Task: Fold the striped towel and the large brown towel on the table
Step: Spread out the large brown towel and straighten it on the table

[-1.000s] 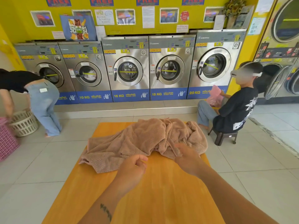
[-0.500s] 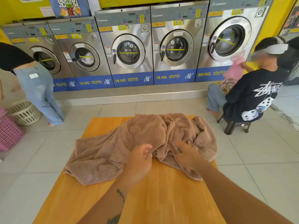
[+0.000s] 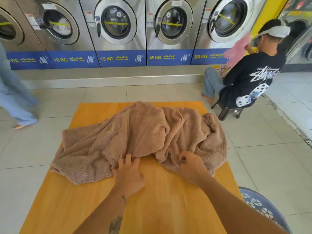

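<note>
the large brown towel (image 3: 143,137) lies in a crumpled heap across the middle of the frame, on the far half of the orange wooden table (image 3: 168,208). its waffle-textured cloth is bunched into thick folds at centre and right. a flatter flap spreads toward the left and hangs slightly past the table's left edge. the near half of the tabletop, in the lower centre of the frame, shows bare wood.

both forearms reach in from the bottom of the frame. the left hand (image 3: 129,176) lies palm down just below centre, its fingers fairly straight and spread, their tips touching the towel's near edge; it grips nothing that can be seen. the right hand (image 3: 191,166), just right of centre, has its fingers curled into a fold at the towel's near edge and grips the cloth there. the two hands are near each other, with a strip of bare table between them.

along the top of the frame stands a row of steel front-loading washing machines (image 3: 116,26) with blue bands marked 10 kg, 15 kg and 20 kg. at the upper right a seated person (image 3: 249,78) in a black printed shirt sits on a low dark stool (image 3: 228,112), holding up a pink cloth (image 3: 238,49). at the left edge are the blurred legs of a person in jeans (image 3: 13,92). a blue perforated laundry basket (image 3: 260,205) shows in the lower right corner, beside the table.
</note>
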The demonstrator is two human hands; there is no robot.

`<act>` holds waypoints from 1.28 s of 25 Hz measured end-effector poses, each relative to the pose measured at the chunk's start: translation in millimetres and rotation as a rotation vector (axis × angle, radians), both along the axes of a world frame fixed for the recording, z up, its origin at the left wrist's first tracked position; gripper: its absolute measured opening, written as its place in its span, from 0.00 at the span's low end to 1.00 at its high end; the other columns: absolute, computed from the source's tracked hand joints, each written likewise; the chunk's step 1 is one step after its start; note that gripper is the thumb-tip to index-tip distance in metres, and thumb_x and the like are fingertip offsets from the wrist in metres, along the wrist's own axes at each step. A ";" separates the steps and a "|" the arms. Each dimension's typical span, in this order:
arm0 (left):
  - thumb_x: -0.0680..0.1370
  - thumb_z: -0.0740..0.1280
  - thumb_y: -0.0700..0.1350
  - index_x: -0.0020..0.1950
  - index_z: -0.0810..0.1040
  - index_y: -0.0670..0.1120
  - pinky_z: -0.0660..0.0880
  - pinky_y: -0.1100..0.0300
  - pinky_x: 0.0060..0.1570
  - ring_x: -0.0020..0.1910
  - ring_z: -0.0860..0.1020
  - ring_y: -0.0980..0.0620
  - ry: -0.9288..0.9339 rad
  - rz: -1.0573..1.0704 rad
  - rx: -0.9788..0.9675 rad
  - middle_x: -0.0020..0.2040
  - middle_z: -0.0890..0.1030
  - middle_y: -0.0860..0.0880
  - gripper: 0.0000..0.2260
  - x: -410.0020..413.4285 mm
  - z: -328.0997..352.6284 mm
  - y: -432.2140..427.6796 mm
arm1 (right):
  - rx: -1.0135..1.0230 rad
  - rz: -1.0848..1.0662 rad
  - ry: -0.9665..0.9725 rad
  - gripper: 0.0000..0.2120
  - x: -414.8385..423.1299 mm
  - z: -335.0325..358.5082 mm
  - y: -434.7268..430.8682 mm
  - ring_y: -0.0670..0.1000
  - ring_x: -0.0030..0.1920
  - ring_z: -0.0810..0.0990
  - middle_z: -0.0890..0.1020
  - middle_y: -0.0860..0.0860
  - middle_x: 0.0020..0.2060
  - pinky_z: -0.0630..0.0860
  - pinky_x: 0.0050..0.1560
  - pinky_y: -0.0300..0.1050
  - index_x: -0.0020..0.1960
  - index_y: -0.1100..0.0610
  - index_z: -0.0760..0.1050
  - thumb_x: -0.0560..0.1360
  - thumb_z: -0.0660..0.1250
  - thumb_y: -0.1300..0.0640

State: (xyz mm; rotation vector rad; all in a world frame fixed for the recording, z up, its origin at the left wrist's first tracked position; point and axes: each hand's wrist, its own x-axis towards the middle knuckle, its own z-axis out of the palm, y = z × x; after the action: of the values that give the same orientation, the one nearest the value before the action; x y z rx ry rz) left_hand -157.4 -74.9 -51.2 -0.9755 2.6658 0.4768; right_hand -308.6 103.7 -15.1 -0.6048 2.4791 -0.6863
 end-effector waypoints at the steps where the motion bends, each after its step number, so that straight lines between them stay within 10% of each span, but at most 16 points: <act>1: 0.75 0.62 0.49 0.71 0.63 0.53 0.65 0.41 0.67 0.70 0.59 0.42 0.069 0.067 0.003 0.69 0.60 0.48 0.24 8.1 3.5 -12.4 | -0.026 -0.054 0.058 0.07 2.0 6.2 0.6 0.53 0.45 0.76 0.75 0.48 0.45 0.77 0.47 0.54 0.41 0.51 0.74 0.70 0.60 0.61; 7: 0.71 0.67 0.47 0.70 0.68 0.48 0.66 0.40 0.68 0.72 0.59 0.38 0.087 0.398 -0.051 0.72 0.63 0.44 0.27 76.8 33.0 -112.7 | -0.048 -0.309 0.499 0.08 -2.4 67.2 26.5 0.54 0.35 0.73 0.75 0.49 0.33 0.72 0.45 0.52 0.39 0.52 0.71 0.72 0.57 0.62; 12: 0.70 0.67 0.40 0.52 0.76 0.52 0.68 0.42 0.64 0.61 0.68 0.43 0.332 0.261 -0.062 0.57 0.69 0.50 0.12 91.5 42.9 -114.3 | 0.598 0.032 0.151 0.23 13.6 24.7 27.4 0.55 0.45 0.78 0.81 0.48 0.48 0.75 0.49 0.56 0.52 0.41 0.74 0.68 0.47 0.35; 18: 0.76 0.63 0.42 0.65 0.71 0.55 0.66 0.50 0.65 0.64 0.68 0.50 0.436 -0.004 0.030 0.63 0.68 0.54 0.18 64.5 56.9 -92.4 | 0.221 -0.054 0.069 0.19 46.2 46.6 -29.0 0.61 0.60 0.73 0.74 0.56 0.58 0.72 0.55 0.51 0.64 0.55 0.68 0.73 0.61 0.56; 22: 0.75 0.63 0.43 0.79 0.59 0.54 0.69 0.48 0.67 0.71 0.66 0.45 0.045 -0.046 0.281 0.74 0.62 0.50 0.32 47.4 48.7 -92.7 | 0.135 -0.077 0.088 0.12 24.0 41.7 -47.8 0.58 0.52 0.74 0.75 0.55 0.50 0.73 0.49 0.52 0.54 0.57 0.69 0.72 0.61 0.57; 29: 0.77 0.61 0.41 0.53 0.77 0.52 0.79 0.47 0.50 0.44 0.80 0.50 0.215 0.063 0.189 0.47 0.81 0.52 0.10 24.1 66.5 -90.2 | 0.020 -0.181 -0.024 0.36 -21.4 19.1 -91.8 0.63 0.63 0.73 0.71 0.60 0.66 0.75 0.60 0.61 0.76 0.54 0.55 0.73 0.66 0.48; 32: 0.80 0.59 0.44 0.55 0.77 0.54 0.74 0.46 0.59 0.52 0.78 0.51 0.308 0.036 0.119 0.52 0.80 0.55 0.10 2.0 79.6 -90.0 | 0.018 -0.174 -0.027 0.26 -18.9 16.4 -98.3 0.60 0.54 0.78 0.77 0.55 0.55 0.77 0.56 0.61 0.67 0.50 0.63 0.70 0.63 0.52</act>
State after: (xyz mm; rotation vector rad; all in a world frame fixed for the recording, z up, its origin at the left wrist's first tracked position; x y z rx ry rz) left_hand -155.4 -164.9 28.4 -0.9857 2.8484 0.8455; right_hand -327.5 5.4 1.3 -0.3741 2.5302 -0.7313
